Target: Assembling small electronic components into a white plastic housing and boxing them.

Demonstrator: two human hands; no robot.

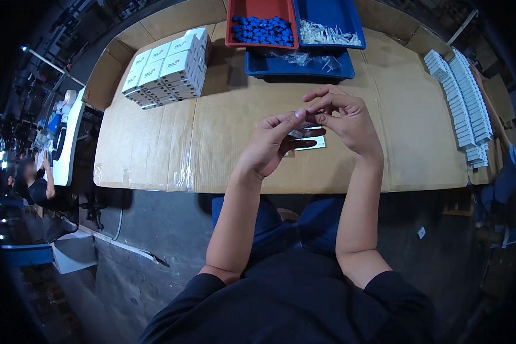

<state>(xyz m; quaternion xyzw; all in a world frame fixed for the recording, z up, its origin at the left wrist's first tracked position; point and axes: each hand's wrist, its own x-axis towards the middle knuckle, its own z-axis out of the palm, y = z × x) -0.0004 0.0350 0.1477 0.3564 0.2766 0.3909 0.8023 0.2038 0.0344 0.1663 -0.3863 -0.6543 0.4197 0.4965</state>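
Over the middle of the cardboard-covered table (223, 155), my two hands meet at the fingertips. Between the thumb and fingers of my left hand (269, 140) is a small piece of clear plastic (298, 132), mostly hidden by the fingers. My right hand (350, 117) has its thumb and index finger closed in a pinch just beside it, the other fingers curled loosely above; what the pinch holds is too small to tell. Beneath the hands lies a flat white item (315, 141) on the cardboard, partly covered by my left fingers.
A block of stacked white boxes (166, 69) stands at the back left. Beyond my hands are a red tray (230, 38) of blue plastic parts, a blue tray (358, 28) of white pieces and a lower blue tray (264, 71) with clear bags. Rows of white parts (458, 109) line the right edge.
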